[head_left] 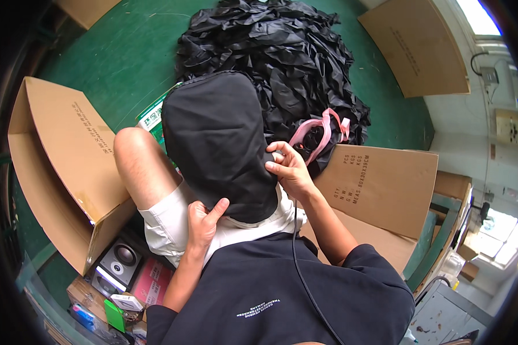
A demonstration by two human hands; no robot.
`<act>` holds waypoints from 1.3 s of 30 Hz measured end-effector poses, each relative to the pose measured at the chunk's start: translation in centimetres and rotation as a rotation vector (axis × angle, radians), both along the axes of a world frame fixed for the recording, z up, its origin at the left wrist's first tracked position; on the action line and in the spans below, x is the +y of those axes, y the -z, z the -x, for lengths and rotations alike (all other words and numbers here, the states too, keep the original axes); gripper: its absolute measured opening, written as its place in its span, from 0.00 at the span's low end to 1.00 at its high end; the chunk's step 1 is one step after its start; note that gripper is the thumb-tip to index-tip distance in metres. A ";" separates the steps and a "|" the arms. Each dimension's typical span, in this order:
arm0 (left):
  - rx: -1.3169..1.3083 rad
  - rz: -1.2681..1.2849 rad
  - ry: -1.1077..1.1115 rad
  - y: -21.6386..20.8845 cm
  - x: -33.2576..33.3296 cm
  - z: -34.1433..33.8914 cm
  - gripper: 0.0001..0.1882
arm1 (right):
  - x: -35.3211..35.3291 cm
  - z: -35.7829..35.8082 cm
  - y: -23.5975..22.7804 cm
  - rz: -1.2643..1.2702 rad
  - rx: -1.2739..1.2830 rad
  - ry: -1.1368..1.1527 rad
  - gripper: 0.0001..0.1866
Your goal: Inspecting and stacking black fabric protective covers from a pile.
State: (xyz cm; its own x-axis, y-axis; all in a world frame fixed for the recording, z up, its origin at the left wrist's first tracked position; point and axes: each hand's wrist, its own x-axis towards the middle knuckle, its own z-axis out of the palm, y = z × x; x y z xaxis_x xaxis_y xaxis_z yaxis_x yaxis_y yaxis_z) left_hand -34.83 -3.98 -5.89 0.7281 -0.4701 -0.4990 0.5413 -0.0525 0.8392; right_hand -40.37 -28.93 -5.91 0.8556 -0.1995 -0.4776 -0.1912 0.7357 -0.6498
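A black cloth piece (pixel 218 135) with a rounded outline and a seamed upper edge lies across my lap, looking like a bag or a cover. Its right edge is pinched between the thumb and fingers of my right hand (pixel 290 169). At its near left edge my left hand (pixel 204 223) is closed with the thumb on top; the other fingertips are hidden. Just beyond the cloth a large heap of similar black fabric (pixel 270 46) is spread over the floor. A pink strap (pixel 322 131) loops on the heap's right side.
Open cardboard boxes stand to my left (pixel 69 138) and right (pixel 380 190). Another carton (pixel 417 49) is at the far right on the green floor (pixel 126 46). Speakers (pixel 121 261) and small boxes sit low at my left. A grey cabinet (pixel 443 310) is at the lower right.
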 end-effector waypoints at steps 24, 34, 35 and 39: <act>-1.377 -0.753 0.431 -1.3 -7.4 -0.8 0.28 | -4.0 -1.0 5.2 -0.079 -0.039 -0.564 0.13; -1.457 -0.701 0.447 -0.4 -6.8 -0.1 0.26 | -16.6 -9.6 21.5 0.482 0.455 0.198 0.09; -1.465 -0.695 0.447 -0.5 -6.8 -0.2 0.25 | -17.5 -10.5 22.1 0.494 0.478 0.234 0.15; -1.461 -0.692 0.436 -0.5 -6.9 -0.3 0.25 | -20.3 -11.8 25.7 0.852 0.668 0.228 0.28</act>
